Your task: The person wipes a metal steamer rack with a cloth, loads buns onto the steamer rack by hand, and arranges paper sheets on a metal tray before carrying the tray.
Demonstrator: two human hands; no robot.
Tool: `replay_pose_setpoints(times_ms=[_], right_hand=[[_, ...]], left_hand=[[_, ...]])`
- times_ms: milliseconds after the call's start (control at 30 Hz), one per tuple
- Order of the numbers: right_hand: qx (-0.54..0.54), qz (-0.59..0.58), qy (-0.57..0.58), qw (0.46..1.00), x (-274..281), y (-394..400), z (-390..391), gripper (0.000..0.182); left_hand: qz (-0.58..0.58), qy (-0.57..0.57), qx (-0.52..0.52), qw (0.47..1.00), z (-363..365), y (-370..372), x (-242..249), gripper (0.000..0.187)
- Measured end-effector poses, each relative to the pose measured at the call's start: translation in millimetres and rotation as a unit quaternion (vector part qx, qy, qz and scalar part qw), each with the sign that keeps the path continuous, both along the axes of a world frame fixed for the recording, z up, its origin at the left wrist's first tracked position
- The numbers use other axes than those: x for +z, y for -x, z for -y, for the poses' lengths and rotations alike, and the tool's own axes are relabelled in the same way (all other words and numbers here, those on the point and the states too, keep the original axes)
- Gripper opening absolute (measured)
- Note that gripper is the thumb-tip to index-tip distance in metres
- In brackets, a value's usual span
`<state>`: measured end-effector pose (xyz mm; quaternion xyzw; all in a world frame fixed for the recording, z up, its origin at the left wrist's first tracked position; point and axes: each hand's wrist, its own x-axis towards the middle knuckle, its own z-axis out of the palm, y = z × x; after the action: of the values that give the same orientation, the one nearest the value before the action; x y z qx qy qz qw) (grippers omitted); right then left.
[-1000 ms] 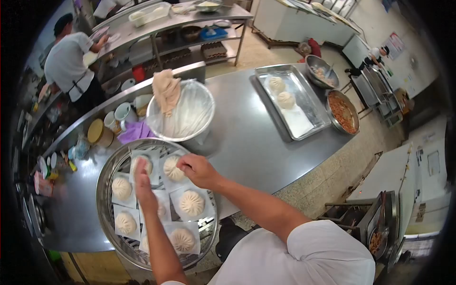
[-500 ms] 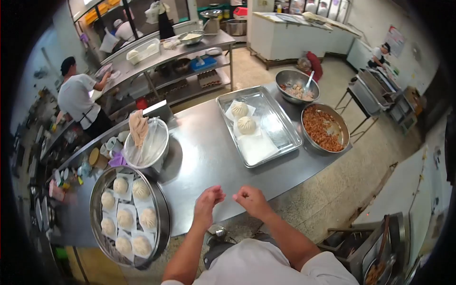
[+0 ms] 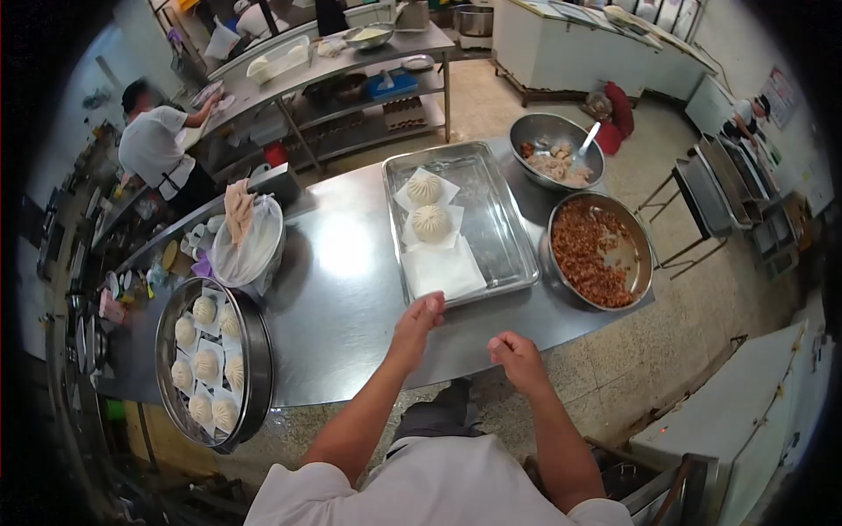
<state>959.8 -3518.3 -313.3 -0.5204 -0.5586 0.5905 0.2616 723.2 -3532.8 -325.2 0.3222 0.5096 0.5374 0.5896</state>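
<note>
My left hand [image 3: 418, 328] hovers just off the near edge of the metal tray [image 3: 517, 230], its fingers drawn together and nothing visible in them. To its right, my right hand [image 3: 516, 358] is curled closed above the table's front edge, also with nothing showing. In the tray's left part, two pleated buns [image 3: 431, 223] sit on paper squares, one behind the other. Nearer me lies white paper [image 3: 445, 267]. A round steamer [image 3: 263, 368] at the left holds several buns [image 3: 205, 365] on papers.
Right of the tray stand a bowl of reddish filling [image 3: 589, 252] and a bowl of pale mix [image 3: 554, 167] with a spoon. A bag-lined tub [image 3: 250, 250] stands behind the steamer. Two people work farther off, at back left [image 3: 156, 145] and back right [image 3: 744, 118].
The view has shifted. My left hand has moved forward and right, closer to the tray and paper, and its fingers have drawn together. My right hand has moved right, still curled.
</note>
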Motion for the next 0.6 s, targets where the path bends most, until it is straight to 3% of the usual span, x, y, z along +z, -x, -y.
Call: replay_pose_setpoints(times_ms=[133, 267, 367, 433, 567, 600], right_hand=[[0.025, 0.005, -0.061, 0.998, -3.2, 12.8, -55.9, 0.023], [0.097, 0.110, -0.149, 0.978, -7.8, 51.1, -133.0, 0.037], [0.127, 0.134, -0.258, 0.948, -26.0, 95.4, -185.8, 0.061], [0.156, 0.191, -0.266, 0.932, -37.5, 131.6, -219.7, 0.075], [0.183, 0.257, -0.270, 0.910, -49.5, 192.4, -255.6, 0.085], [0.220, 0.313, -0.254, 0.888, -47.6, 202.9, -258.7, 0.087]], left_hand=[[-0.017, 0.016, 0.115, 0.993, -59.5, 26.4, -15.4, 0.067], [-0.048, 0.031, 0.195, 0.979, -136.1, 67.4, -60.9, 0.068], [-0.041, 0.027, 0.217, 0.975, -173.6, 81.3, -56.6, 0.065], [-0.053, 0.072, 0.203, 0.975, -188.2, 85.5, -49.3, 0.064], [-0.003, 0.125, 0.153, 0.980, -212.5, 88.9, -86.6, 0.061], [0.032, 0.140, 0.194, 0.970, -212.0, 78.8, -70.5, 0.056]])
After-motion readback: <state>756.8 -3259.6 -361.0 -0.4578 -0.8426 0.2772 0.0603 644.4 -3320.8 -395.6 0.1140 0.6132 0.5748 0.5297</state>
